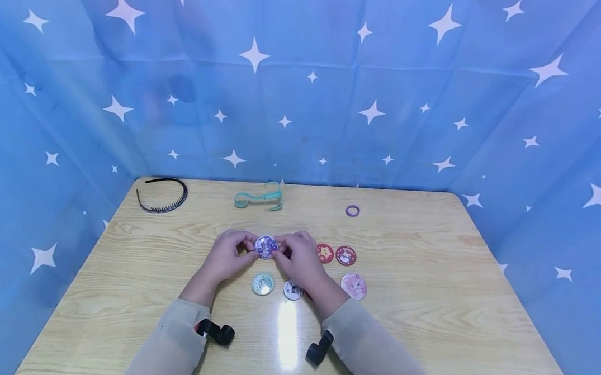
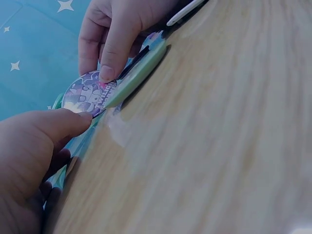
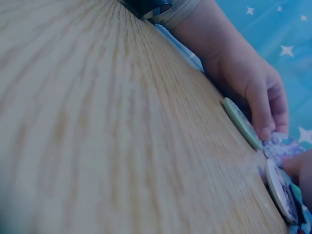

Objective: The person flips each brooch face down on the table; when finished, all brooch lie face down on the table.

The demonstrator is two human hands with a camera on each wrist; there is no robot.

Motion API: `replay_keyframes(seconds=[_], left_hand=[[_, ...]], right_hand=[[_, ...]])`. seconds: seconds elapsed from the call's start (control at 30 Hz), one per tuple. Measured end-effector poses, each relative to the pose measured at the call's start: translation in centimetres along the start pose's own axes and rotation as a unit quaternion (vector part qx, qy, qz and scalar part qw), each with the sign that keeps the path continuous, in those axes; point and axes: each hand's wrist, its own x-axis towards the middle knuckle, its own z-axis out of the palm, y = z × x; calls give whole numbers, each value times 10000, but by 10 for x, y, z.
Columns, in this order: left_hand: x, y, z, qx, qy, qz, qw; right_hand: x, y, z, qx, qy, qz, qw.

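A round purple-and-white button badge (image 1: 266, 247) is held at its edges between both hands, tilted up in the left wrist view. My left hand (image 1: 229, 256) pinches its left side with thumb and fingers. On the opposite side my right hand (image 1: 304, 261) pinches the rim. Just nearer to me lie a light green badge (image 1: 263, 284) and a white badge (image 1: 292, 290) with a dark figure. Beside the right hand are a red badge with a yellow star (image 1: 325, 253), another red badge (image 1: 346, 255) and a pink badge (image 1: 354, 286). The right hand partly covers a dark item beneath it.
Along the back of the wooden table (image 1: 426, 294) lie a black toothed headband (image 1: 172, 206), a teal strap-like item (image 1: 260, 197) and a purple ring (image 1: 352, 210). A blue curtain (image 1: 316, 97) with white stars hangs behind and at both sides.
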Motion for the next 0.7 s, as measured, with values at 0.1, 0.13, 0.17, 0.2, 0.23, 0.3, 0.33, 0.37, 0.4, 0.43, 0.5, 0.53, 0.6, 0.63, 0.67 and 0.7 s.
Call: replay_keyframes(seconds=[0.1,0.13,0.17,0.2,0.23,0.3,0.33,0.37,0.4,0.43,0.5,0.53,0.6,0.63,0.67,0.7], left_hand=[[1,-1,0,-83,21,-13,10000],[1,-1,0,-128,25,-19,9999],[1,-1,0,-147,26,-15,9999],[1,-1,0,-161,25,-5,9999],[1,-1,0,-172,25,1,9998],[1,-1,-1,-193,34,-4,9998],[0,0,-1,-188,38,-2,9998],[0,0,-1,-172,42,-3,9998],[0,0,-1,-163,39,-7,9999],[0,1,-1,-157,40,-14,9999],[-1,1,-1,-137,43,-22,9999],[-1,1,-1,-140,41,-29,9999],[0,1,-1,-153,39,-21,9999],[0,1,-1,-157,44,-7,9999],[0,0,-2,-149,45,17,9999],[0,0,-2,-143,47,47,9999]], right_hand=[[1,1,1,35,18,69,10000],[1,1,1,41,14,82,10000],[1,2,1,42,12,92,9999],[1,2,1,45,11,113,9999],[1,2,1,53,10,128,9999],[1,2,2,42,27,123,9999],[1,2,2,40,43,103,9999],[1,2,2,30,61,83,9999],[1,2,2,29,79,60,9999],[1,2,2,27,98,32,9999],[1,2,3,41,143,-30,9999],[1,2,3,63,172,-58,9998],[1,3,3,103,223,-93,9997],[1,3,3,125,245,-88,9996],[1,3,3,139,269,-86,9995],[1,3,3,157,292,-81,9994]])
